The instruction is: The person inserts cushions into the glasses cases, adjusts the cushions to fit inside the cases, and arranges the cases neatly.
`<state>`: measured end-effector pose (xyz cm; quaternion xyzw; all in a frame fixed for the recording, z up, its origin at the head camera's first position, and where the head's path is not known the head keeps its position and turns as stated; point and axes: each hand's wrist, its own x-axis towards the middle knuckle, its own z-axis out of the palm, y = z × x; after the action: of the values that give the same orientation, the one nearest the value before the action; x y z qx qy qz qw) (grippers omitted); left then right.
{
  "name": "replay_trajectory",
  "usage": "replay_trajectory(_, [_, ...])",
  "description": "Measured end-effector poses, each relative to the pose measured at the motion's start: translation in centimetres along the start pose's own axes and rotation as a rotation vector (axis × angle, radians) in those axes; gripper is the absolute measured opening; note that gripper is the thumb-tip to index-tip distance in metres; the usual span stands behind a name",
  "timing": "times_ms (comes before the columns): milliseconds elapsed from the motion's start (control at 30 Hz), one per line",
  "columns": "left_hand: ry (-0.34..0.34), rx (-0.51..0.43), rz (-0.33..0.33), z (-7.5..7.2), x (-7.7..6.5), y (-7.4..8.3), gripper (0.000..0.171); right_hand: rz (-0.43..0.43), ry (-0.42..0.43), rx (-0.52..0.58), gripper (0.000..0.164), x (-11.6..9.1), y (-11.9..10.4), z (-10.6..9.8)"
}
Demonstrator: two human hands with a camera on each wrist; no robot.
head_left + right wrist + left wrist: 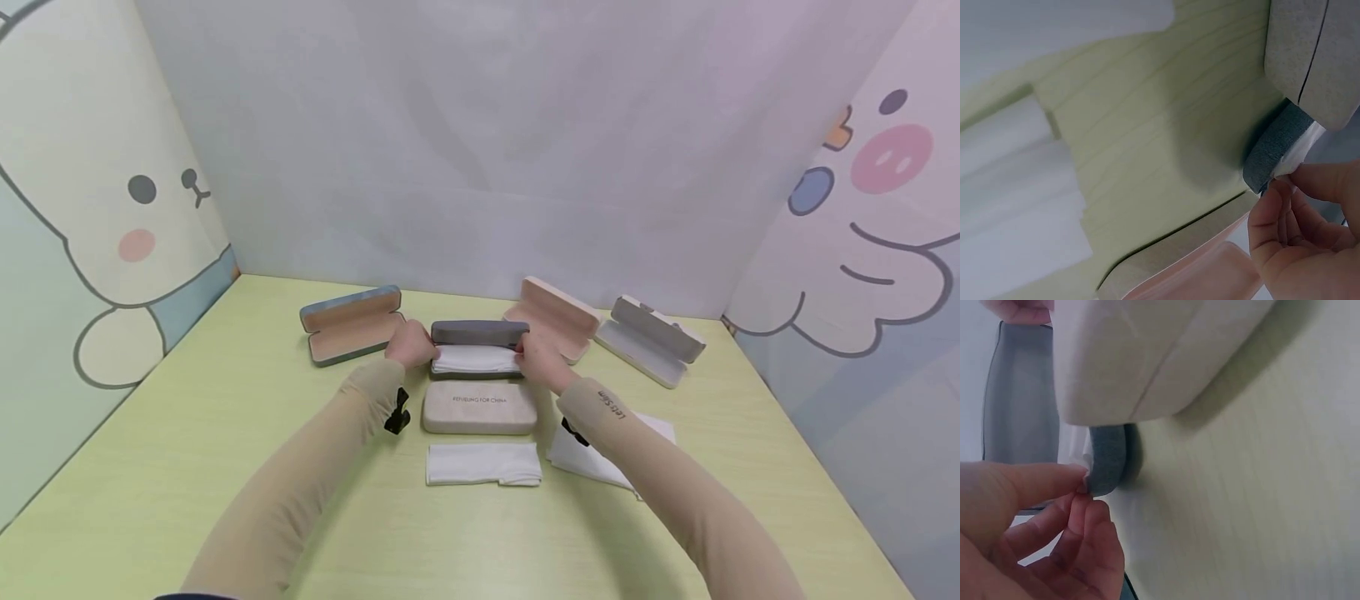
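Note:
A dark blue-grey glasses case lies open in the middle of the table, its lid raised at the back. Inside it rests a folded white cloth. At the cloth's left end my left hand pinches the edge between thumb and fingertips, right at the case's rim. My right hand pinches the opposite end the same way; the right wrist view shows the cloth's corner between thumb and fingers. Just in front of this case sits a closed beige glasses case with printed lettering.
Nearer me lie a folded white cloth and, partly under my right forearm, another white cloth. Three more open cases stand behind: one peach-lined at left, one pink-lined and one grey at right. A pale curtain wall encloses the table.

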<state>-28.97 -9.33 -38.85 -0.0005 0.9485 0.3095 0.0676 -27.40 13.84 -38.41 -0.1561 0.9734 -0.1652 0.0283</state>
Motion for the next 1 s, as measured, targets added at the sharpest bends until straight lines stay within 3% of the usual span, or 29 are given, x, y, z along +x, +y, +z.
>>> replay_trajectory(400, [0.016,-0.027,-0.007,-0.4,-1.0,0.1,0.018,0.051,0.035,0.033,0.015,0.4,0.3,0.4])
replay_trajectory(733, [0.011,-0.026,-0.005,-0.9,-0.8,-0.9,0.024,-0.029,0.047,0.088,0.015,-0.2,1.6,-0.2])
replay_trajectory(867, [0.008,-0.078,0.024,-1.4,-0.9,-1.3,0.025,0.013,0.044,0.116,0.016,-0.6,1.9,-0.9])
replay_trajectory(1000, [-0.033,-0.185,0.028,-1.9,-1.0,-1.5,0.038,0.074,0.025,0.116,0.032,-0.8,2.0,-1.6])
